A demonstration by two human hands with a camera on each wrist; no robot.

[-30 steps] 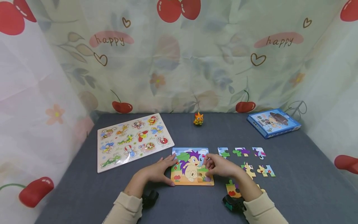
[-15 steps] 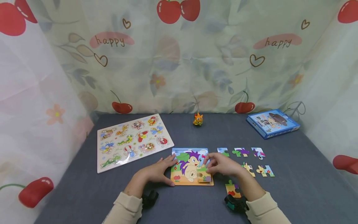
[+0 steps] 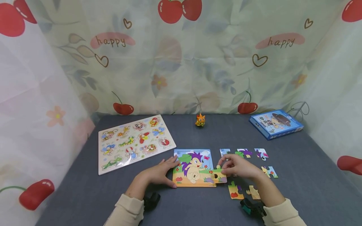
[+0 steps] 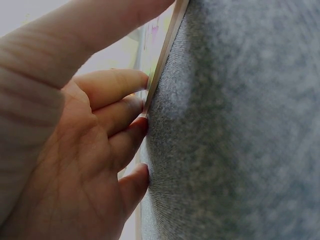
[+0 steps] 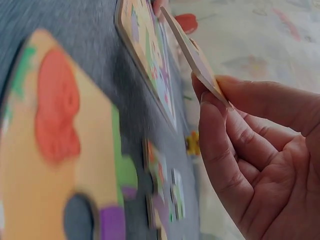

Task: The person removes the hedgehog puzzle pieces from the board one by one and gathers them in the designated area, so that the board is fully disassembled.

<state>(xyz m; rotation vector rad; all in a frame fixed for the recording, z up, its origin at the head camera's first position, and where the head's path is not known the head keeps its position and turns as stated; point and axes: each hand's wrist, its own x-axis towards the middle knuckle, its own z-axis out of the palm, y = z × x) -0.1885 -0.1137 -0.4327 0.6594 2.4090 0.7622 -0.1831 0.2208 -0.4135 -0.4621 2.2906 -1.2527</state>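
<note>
The hedgehog puzzle board lies at the front middle of the table. My left hand rests along its left side, fingers spread, thumb at the near left corner; in the left wrist view the fingertips touch the board's edge. Just right of the board, my right hand pinches a jigsaw piece with yellow, green and purple print. This piece is raised and tilted between thumb and fingers in the right wrist view. A jigsaw piece with a red print lies below the right hand.
Several loose jigsaw pieces lie in rows to the right, some partly behind the right hand. An insect peg board lies at the left. An orange figurine stands at the back, and a blue box lies back right.
My right hand has moved right, lifting the jigsaw piece off the board's lower right corner; the printed picture beneath it now shows. My left hand has stayed in place.
</note>
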